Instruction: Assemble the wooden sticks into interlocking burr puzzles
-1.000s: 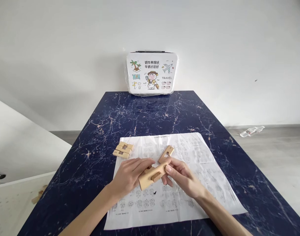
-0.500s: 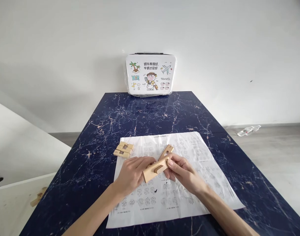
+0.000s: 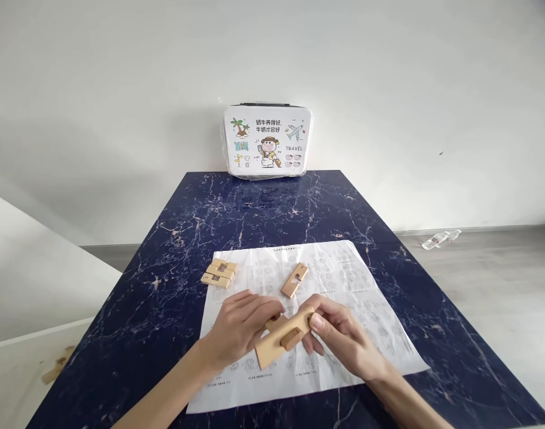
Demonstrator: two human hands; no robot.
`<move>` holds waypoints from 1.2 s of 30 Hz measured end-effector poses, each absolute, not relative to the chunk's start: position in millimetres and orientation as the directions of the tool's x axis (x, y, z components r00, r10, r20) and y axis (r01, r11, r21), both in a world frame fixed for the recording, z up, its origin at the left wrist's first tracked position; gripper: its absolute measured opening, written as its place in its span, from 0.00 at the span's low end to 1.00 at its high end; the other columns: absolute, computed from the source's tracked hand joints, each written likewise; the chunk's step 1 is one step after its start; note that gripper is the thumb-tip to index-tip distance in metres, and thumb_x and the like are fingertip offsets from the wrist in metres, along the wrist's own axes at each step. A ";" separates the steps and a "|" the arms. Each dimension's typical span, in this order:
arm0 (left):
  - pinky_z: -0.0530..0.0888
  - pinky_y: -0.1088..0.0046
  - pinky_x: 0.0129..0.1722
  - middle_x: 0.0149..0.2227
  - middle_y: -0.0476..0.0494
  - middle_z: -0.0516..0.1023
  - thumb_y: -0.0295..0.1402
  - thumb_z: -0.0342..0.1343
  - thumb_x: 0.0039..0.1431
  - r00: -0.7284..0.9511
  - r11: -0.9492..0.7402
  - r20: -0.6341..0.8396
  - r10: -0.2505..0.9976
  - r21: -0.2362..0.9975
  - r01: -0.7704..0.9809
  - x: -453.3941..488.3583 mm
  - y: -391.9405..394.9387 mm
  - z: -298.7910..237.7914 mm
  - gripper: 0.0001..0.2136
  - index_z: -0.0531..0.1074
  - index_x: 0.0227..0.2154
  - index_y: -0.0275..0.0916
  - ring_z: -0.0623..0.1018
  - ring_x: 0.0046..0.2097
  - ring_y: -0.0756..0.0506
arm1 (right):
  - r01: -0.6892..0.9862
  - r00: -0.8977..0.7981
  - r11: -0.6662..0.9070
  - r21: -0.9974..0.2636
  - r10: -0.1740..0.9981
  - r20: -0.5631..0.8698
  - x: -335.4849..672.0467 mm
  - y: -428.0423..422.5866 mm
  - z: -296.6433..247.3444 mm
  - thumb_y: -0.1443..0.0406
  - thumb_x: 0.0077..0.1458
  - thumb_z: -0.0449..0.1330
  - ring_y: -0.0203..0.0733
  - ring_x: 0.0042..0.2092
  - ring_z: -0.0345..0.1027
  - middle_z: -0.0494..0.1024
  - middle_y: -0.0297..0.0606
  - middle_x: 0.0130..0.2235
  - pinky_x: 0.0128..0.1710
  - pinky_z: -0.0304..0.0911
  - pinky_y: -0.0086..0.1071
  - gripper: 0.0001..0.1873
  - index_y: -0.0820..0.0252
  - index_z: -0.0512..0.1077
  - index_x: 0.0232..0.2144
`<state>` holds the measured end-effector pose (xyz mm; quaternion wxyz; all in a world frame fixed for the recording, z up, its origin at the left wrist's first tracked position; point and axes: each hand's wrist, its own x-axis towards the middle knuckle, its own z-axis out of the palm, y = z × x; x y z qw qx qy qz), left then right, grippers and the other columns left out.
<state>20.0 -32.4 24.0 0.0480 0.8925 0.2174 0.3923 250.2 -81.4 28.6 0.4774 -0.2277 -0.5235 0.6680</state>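
Above a printed instruction sheet (image 3: 344,351), both hands grip interlocking wooden puzzle pieces. My right hand (image 3: 344,336) pinches the upper right end of a long wooden bar (image 3: 270,353) between thumb and fingers. A second wooden piece (image 3: 292,338) pokes out through the bar's near face. Behind the bar, the closed fingers of my left hand (image 3: 241,325) hold that piece's far side, mostly hidden by the hand. Just beyond the hands, a notched wooden piece (image 3: 291,287) lies on the sheet. Several joined or adjacent wooden pieces (image 3: 219,274) sit at the sheet's left edge.
A white cartoon-printed case (image 3: 267,143) in clear plastic stands at the far end of the dark blue marbled table (image 3: 272,208), against the wall. On the floor at right lies a clear plastic bottle (image 3: 441,239). More wooden pieces (image 3: 58,366) show low at left, beyond the table edge.
Both hands have come slightly closer with the bar, which now tilts more steeply. The inserted piece sticks out further from its face. The notched piece on the sheet is now fully uncovered.
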 end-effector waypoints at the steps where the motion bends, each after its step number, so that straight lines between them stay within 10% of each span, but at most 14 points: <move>1: 0.71 0.71 0.30 0.32 0.50 0.84 0.36 0.47 0.81 0.609 -0.907 0.677 0.414 0.252 0.337 20.6 -33.4 25.3 0.09 0.69 0.46 0.39 0.82 0.29 0.50 | -0.403 -0.459 -0.008 -0.915 0.867 0.195 252.0 -82.2 25.4 0.57 0.76 0.58 0.33 0.25 0.58 0.76 0.34 0.29 0.28 0.55 0.30 0.12 0.59 0.74 0.42; 17: 0.76 0.68 0.40 0.38 0.47 0.85 0.31 0.43 0.82 0.645 -0.868 0.610 0.461 0.159 0.470 2.4 -28.2 31.1 0.11 0.71 0.50 0.41 0.84 0.37 0.45 | -0.362 -0.361 0.146 -0.921 0.889 0.282 270.1 -111.6 45.9 0.55 0.76 0.57 0.38 0.28 0.65 0.74 0.35 0.29 0.29 0.63 0.33 0.14 0.56 0.75 0.40; 22: 0.78 0.65 0.40 0.40 0.45 0.85 0.33 0.42 0.82 0.667 -0.818 0.489 0.562 0.210 0.536 0.9 -27.9 36.5 0.12 0.67 0.58 0.41 0.84 0.38 0.44 | 0.055 -0.351 0.152 -0.987 0.928 0.124 299.5 -89.3 52.0 0.53 0.76 0.56 0.40 0.31 0.66 0.74 0.36 0.30 0.33 0.65 0.35 0.18 0.57 0.74 0.37; 27: 0.62 0.74 0.18 0.20 0.56 0.72 0.36 0.37 0.82 0.494 -0.586 0.326 0.806 0.326 0.742 16.6 -13.3 29.8 0.14 0.64 0.39 0.41 0.72 0.18 0.48 | 0.315 -0.350 0.063 -0.947 0.935 -0.054 329.6 -45.7 28.0 0.47 0.75 0.53 0.38 0.29 0.62 0.74 0.33 0.29 0.31 0.61 0.35 0.21 0.57 0.72 0.44; 36: 0.58 0.72 0.19 0.16 0.52 0.68 0.38 0.38 0.80 0.482 -0.561 0.334 0.810 0.201 0.803 47.4 21.2 4.9 0.20 0.67 0.31 0.41 0.66 0.15 0.47 | 0.691 -0.232 0.070 -0.719 0.964 -0.130 322.9 -2.7 15.1 0.52 0.74 0.50 0.39 0.23 0.64 0.76 0.33 0.26 0.24 0.52 0.32 0.17 0.57 0.71 0.44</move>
